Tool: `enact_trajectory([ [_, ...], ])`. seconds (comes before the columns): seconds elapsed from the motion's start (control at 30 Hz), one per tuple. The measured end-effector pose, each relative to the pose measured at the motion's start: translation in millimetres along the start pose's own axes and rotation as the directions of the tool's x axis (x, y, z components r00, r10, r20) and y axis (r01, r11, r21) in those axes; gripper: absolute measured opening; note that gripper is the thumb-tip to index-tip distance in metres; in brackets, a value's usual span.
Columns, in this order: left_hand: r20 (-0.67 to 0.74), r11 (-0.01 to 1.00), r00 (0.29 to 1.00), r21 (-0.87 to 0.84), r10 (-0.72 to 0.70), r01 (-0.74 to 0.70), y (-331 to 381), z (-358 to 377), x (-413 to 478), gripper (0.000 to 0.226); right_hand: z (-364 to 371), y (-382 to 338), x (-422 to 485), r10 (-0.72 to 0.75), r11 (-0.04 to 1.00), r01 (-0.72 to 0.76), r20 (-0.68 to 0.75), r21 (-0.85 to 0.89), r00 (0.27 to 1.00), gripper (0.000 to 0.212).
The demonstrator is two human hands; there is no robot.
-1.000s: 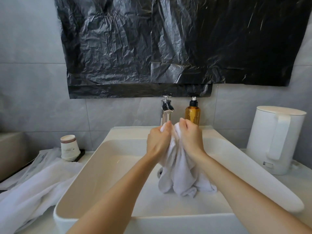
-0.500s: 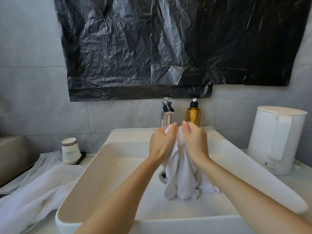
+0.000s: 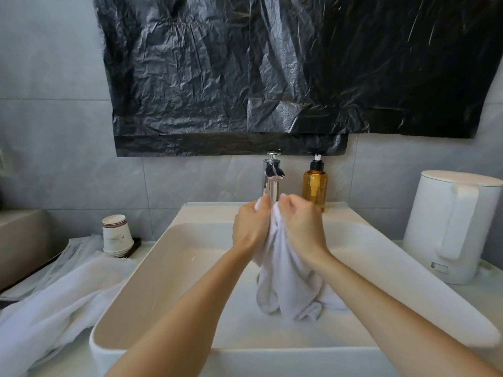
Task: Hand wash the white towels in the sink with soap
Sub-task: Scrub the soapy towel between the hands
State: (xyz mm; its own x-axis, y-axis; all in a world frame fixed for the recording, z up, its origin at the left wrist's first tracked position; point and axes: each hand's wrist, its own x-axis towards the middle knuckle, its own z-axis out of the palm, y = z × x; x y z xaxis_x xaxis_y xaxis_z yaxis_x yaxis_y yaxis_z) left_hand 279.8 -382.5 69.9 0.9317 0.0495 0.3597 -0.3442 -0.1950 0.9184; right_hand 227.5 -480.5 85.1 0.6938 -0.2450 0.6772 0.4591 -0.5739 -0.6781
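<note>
Left hand: the left hand (image 3: 251, 227) is raised above the basin, just in front of the tap. Its fingers are curled round the top of a bunched white cloth towel (image 3: 288, 284), which is gripped firmly.
Right hand: the right hand (image 3: 303, 227) is held just beside the left one, with the cloth between them. The same bunched top is enclosed by its curled fingers.
Towel: the white cloth towel is held upright by both hands. Its lower folds hang down and are rested on the floor of the basin, near the middle.
Sink: a white rectangular ceramic sink (image 3: 168, 257) is set on the counter. Both forearms are stretched over its front rim.
Tap: a chrome tap (image 3: 272, 180) is mounted at the back of the sink, directly behind the hands.
Soap: an amber pump bottle with a black head (image 3: 315, 186) is stood upright on the back ledge, just right of the tap.
Second towel: a second white towel (image 3: 54, 303) is laid crumpled on the counter, close to the left side of the sink.
Cups: a stack of white paper cups with a brown band (image 3: 117, 236) is placed upside down behind that towel.
Jug: a white cylindrical jug with a lid and a handle (image 3: 451, 227) is stood on the counter, right of the sink.
Wall: grey wall tiles (image 3: 54, 159) are seen behind everything. A crumpled black plastic sheet (image 3: 272, 72) is fixed over them, above the tap.
</note>
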Motion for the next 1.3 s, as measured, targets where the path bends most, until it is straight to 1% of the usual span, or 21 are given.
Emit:
enact_trajectory([
  [0.07,0.061,0.998,0.998,-0.062,0.017,-0.013,4,3,-5,0.044,-1,1,10,0.118,0.993,-0.116,-0.098,0.022,0.988,0.047],
  [0.1,0.077,0.997,0.997,-0.075,0.012,-0.006,5,3,-6,0.045,-1,2,9,0.117,0.993,-0.117,-0.118,0.009,0.986,0.047],
  [0.13,0.078,0.998,0.997,-0.069,0.001,0.004,5,2,-4,0.046,-1,2,5,0.071,0.997,-0.072,-0.098,-0.011,0.993,0.046],
  [0.23,-0.003,0.999,0.999,0.003,-0.046,0.046,1,-6,2,0.044,3,2,-11,-0.1,0.995,0.102,0.087,-0.01,0.991,0.041],
  [0.3,0.023,0.999,0.999,-0.025,-0.047,0.048,2,-5,-1,0.039,2,7,0,-0.018,1.0,0.018,0.071,0.0,0.997,0.043],
  [0.4,0.158,0.989,0.987,-0.133,-0.042,0.063,6,4,-7,0.035,-3,14,13,0.147,0.989,-0.146,-0.115,0.02,0.982,0.046],
  [0.47,0.155,0.992,0.986,-0.103,-0.055,0.072,5,3,-4,0.033,-2,13,3,0.066,0.997,-0.068,-0.077,-0.02,0.995,0.044],
  [0.53,0.063,0.994,0.994,-0.054,-0.093,0.097,1,-4,2,0.038,2,5,-13,-0.082,0.996,0.084,0.07,-0.022,0.994,0.043],
  [0.6,-0.002,0.99,0.993,-0.078,-0.119,0.118,-3,-8,4,0.041,6,2,-13,-0.125,0.991,0.129,0.12,-0.025,0.985,0.044],
  [0.7,0.069,0.987,0.99,-0.104,-0.119,0.126,0,-4,2,0.037,6,7,8,0.078,0.997,-0.077,-0.056,0.014,0.995,0.045],
  [0.73,0.085,0.986,0.989,-0.103,-0.122,0.131,1,-2,1,0.039,6,8,8,0.102,0.995,-0.1,-0.099,0.019,0.99,0.045],
  [0.77,0.078,0.984,0.988,-0.109,-0.131,0.139,2,-1,2,0.038,6,7,4,0.055,0.998,-0.054,-0.099,0.008,0.994,0.045],
  [0.83,0.028,0.975,0.986,-0.148,-0.165,0.168,1,-3,6,0.031,7,0,-10,-0.115,0.993,0.115,0.015,-0.019,0.993,0.045],
  [0.87,0.006,0.969,0.984,-0.172,-0.179,0.178,0,-4,8,0.031,7,-2,-14,-0.146,0.989,0.148,0.071,-0.014,0.987,0.045],
  [0.93,0.007,0.959,0.981,-0.209,-0.193,0.191,-2,-5,6,0.032,8,2,-5,-0.067,0.998,0.067,0.057,-0.002,0.996,0.045],
  [1.0,0.062,0.954,0.98,-0.224,-0.188,0.198,-2,-2,5,0.031,7,7,7,0.074,0.997,-0.072,-0.069,0.033,0.995,0.046],
  [1.03,0.08,0.957,0.981,-0.216,-0.179,0.192,-1,-2,4,0.03,6,8,7,0.088,0.996,-0.086,-0.107,0.026,0.99,0.046],
  [1.07,0.083,0.963,0.982,-0.199,-0.169,0.182,-1,-2,3,0.029,6,8,3,0.053,0.999,-0.052,-0.103,0.008,0.993,0.046],
  [1.17,0.018,0.971,0.986,-0.172,-0.166,0.167,2,-6,6,0.026,7,1,-13,-0.155,0.986,0.157,0.047,-0.053,0.987,0.046],
  [1.2,0.008,0.97,0.985,-0.177,-0.17,0.168,2,-6,6,0.026,7,1,-12,-0.157,0.985,0.16,0.059,-0.066,0.986,0.046],
  [1.3,0.07,0.955,0.981,-0.226,-0.18,0.192,4,-4,3,0.028,5,6,8,0.034,0.997,-0.042,-0.119,-0.065,0.992,0.045],
])
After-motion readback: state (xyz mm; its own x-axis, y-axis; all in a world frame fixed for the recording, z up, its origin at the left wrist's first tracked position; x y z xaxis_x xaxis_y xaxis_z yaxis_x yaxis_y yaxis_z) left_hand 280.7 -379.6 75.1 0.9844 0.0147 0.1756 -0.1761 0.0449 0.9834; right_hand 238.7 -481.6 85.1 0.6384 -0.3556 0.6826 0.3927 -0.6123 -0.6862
